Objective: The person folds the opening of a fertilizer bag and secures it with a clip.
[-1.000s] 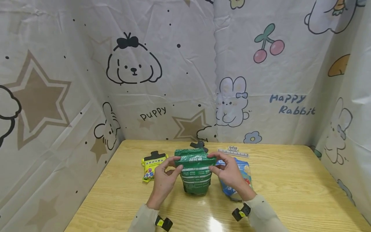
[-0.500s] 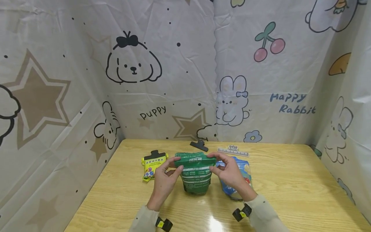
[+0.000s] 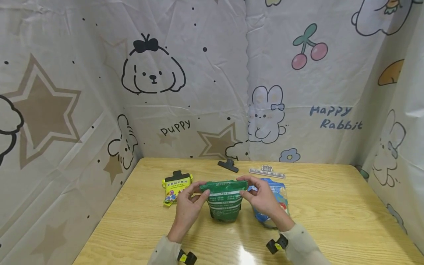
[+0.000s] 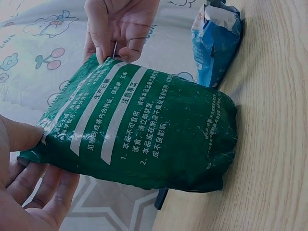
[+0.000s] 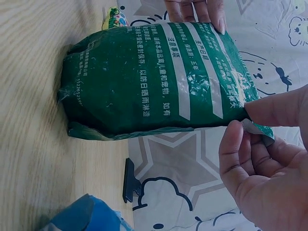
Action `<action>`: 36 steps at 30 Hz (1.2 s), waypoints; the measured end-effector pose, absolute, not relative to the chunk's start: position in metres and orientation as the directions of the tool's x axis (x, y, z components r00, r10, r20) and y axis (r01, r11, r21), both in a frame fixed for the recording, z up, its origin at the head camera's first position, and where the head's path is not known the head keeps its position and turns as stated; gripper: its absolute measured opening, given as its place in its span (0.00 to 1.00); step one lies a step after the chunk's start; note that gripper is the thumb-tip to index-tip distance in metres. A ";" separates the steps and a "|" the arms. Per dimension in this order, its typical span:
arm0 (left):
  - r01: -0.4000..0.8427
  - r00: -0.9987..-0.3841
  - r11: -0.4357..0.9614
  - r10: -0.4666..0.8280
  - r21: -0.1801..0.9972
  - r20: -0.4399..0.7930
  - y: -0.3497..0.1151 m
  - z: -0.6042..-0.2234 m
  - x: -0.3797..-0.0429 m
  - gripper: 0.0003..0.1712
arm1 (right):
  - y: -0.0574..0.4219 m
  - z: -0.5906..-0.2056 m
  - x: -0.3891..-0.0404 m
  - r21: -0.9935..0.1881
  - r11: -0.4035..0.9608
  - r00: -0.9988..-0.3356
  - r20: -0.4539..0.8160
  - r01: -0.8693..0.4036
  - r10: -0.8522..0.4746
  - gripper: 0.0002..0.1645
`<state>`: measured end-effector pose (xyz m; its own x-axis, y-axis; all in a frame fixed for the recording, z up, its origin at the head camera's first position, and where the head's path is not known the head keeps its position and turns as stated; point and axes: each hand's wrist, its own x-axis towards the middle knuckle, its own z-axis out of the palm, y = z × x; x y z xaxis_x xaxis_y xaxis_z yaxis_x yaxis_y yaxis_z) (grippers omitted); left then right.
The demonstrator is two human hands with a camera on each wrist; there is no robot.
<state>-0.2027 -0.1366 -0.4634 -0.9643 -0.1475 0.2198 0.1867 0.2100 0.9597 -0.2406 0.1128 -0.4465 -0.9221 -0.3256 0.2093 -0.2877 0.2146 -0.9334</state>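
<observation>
A green printed pouch (image 3: 225, 207) stands on the table between both hands, its upper part bent over away from me. My left hand (image 3: 189, 206) pinches its upper left corner between thumb and fingers. At the opposite corner my right hand (image 3: 264, 198) pinches the edge, the thumb on the near face, as the right wrist view shows on the pouch (image 5: 144, 82). Beyond the pouch lies a black clip (image 3: 228, 165). A blue pouch (image 3: 281, 195) is partly hidden behind my right hand. Left of the green pouch sits a yellow packet (image 3: 173, 189) with a black clip (image 3: 177, 176) along its top.
A silver, piano-patterned clip (image 3: 267, 172) lies near the back edge of the wooden table (image 3: 331, 221), behind the blue pouch. Printed cloth (image 3: 205, 92) hangs at the back and both sides.
The green pouch's top has bent over and come lower, so the black clip behind it shows fully. Both hands keep their pinch on the corners.
</observation>
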 end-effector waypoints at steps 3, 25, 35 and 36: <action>0.185 -0.965 0.213 -0.148 0.959 0.219 -0.137 -0.464 -0.203 0.16 | 0.113 -0.447 -0.240 -0.931 0.216 -0.920 0.217 -0.296 -0.326 0.21; 0.160 -0.969 0.266 -0.142 0.951 0.203 -0.134 -0.462 -0.201 0.15 | 0.111 -0.449 -0.236 -0.913 0.289 -0.937 0.206 -0.288 -0.283 0.16; 0.165 -0.958 0.261 -0.188 0.951 0.218 -0.130 -0.464 -0.198 0.11 | 0.112 -0.448 -0.233 -0.888 0.348 -0.938 0.206 -0.299 -0.280 0.12; 0.166 -0.955 0.264 -0.195 0.950 0.221 -0.130 -0.464 -0.198 0.10 | 0.112 -0.448 -0.233 -0.884 0.359 -0.939 0.207 -0.300 -0.275 0.13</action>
<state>-0.1979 -0.1302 -0.4639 -0.9555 -0.1954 0.2210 0.1660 0.2635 0.9503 -0.2330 0.1124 -0.4480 -0.9388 -0.2754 0.2070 -0.3001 0.3586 -0.8839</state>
